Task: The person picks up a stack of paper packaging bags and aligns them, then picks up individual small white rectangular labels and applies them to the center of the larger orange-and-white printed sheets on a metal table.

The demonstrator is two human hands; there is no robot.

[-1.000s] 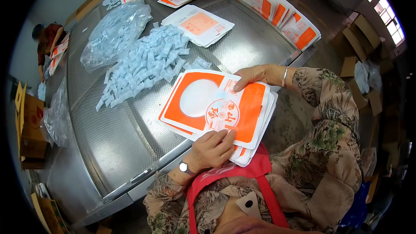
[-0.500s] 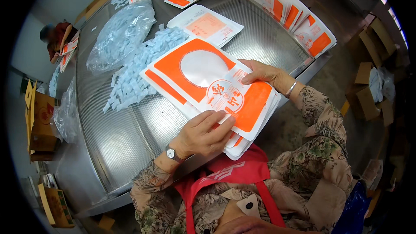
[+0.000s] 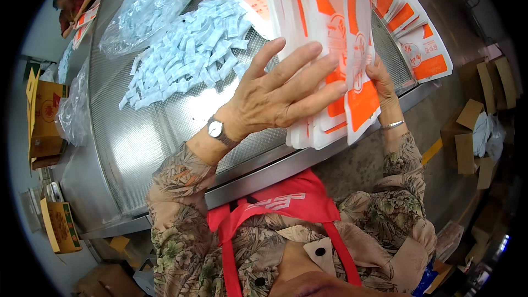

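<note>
- Both hands are on a stack of orange-and-white pouches [image 3: 330,49], stood up on edge at about 1 o'clock on the metal table [image 3: 137,137].
- left hand [image 3: 280,93] lies flat against the near face, fingers spread wide, pressing more than gripping.
- right hand [image 3: 382,85] backs the far side at 3 o'clock; how far its fingers curl is hidden behind the pouches, can't tell.
- My guess: light, thin, slick and floppy, so they'd fan out or slide. Squeezing from both flat faces near the bottom edge looks safest.
- Loose pale blue sachets [image 3: 187,49] sit piled at 11 o'clock, with a clear bag [image 3: 148,5] of more beyond.
- Top of the stack is cut off by the frame, so no count.
</note>
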